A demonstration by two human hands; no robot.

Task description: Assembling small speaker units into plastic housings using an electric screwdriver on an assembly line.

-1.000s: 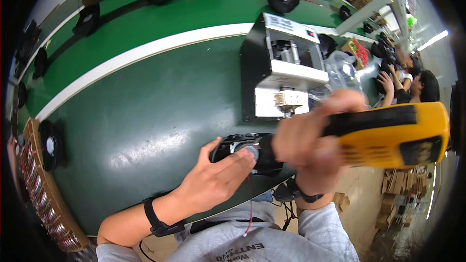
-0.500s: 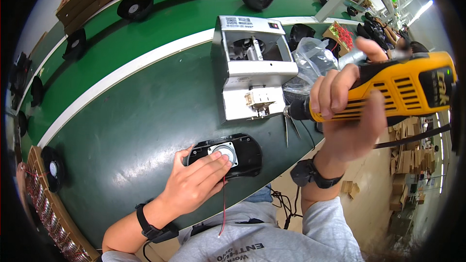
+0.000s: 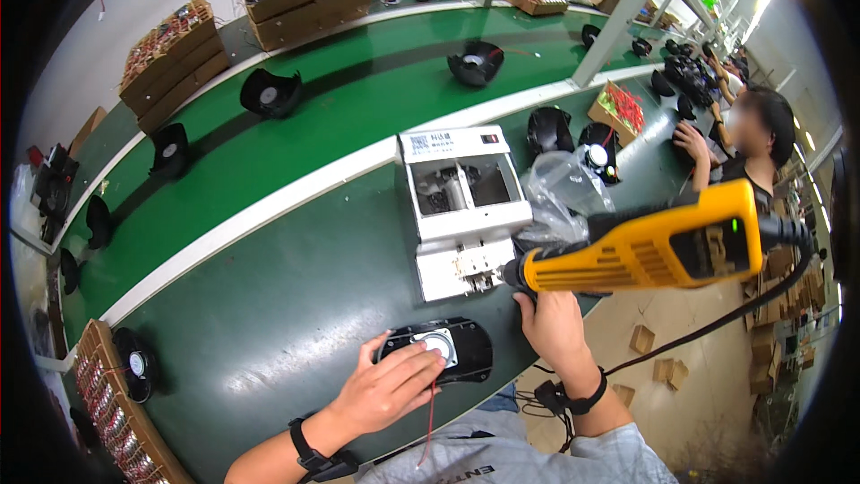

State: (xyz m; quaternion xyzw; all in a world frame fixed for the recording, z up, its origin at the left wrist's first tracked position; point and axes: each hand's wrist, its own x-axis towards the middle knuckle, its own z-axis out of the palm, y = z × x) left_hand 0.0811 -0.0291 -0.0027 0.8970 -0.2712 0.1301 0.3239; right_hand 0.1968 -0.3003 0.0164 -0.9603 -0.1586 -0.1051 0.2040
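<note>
My left hand (image 3: 394, 380) lies over a small square-framed speaker (image 3: 443, 343), fingers together on its face and thumb at the rim of the black plastic shell (image 3: 472, 351) around it. A thin red wire (image 3: 430, 417) hangs from the speaker past the table edge. My right hand (image 3: 550, 327) is wrapped round a yellow electric screwdriver (image 3: 640, 253), which hides most of its fingers. The screwdriver's front end points left at the outlet of a silver screw feeder (image 3: 466, 224); whether the tip touches it, I cannot tell.
Black shells (image 3: 271, 92) stand along the green conveyor (image 3: 358, 94) beyond my table. A clear plastic bag (image 3: 564, 193) and a box of red wires (image 3: 618, 110) lie right of the feeder. A cable (image 3: 699, 333) trails from the screwdriver. A co-worker (image 3: 752, 139) sits at right.
My view has tilted up, showing more of the background. The screwdriver's front end has come over the feeder's outlet, and my raised right thumb has lowered. My left hand stays on the speaker.
</note>
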